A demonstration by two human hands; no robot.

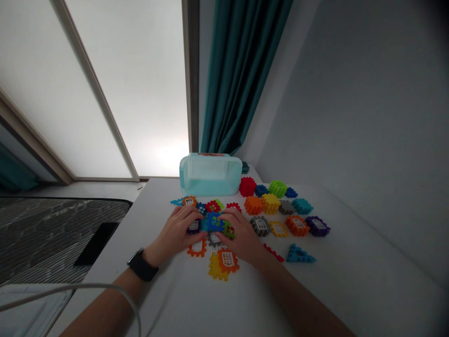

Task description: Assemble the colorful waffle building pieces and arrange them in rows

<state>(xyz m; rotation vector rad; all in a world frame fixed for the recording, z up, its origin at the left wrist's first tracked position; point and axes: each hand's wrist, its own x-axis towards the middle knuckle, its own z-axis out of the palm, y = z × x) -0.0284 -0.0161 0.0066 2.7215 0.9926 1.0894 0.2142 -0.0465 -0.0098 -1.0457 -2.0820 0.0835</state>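
Note:
Between my hands is a blue waffle block (215, 222) with notched edges and a window pattern. My left hand (179, 229) has its thumb and fingers closed at the left side of it, and my right hand (239, 234) grips the right side. Close by the left fingers lies a purple waffle block (194, 226) with a white window. A green block with a red window (229, 229) shows beside the right fingers. Under the hands are a grey windowed block (214, 240) and an orange one (197, 248). Fingers hide where the pieces touch.
A clear teal bin (210, 175) lies on its side at the back of the white table (168, 299). Stacks of coloured blocks, such as the yellow stack (271, 203), stand to the right. Nearer me are an orange windowed block (228, 260) and a blue triangular piece (300, 254).

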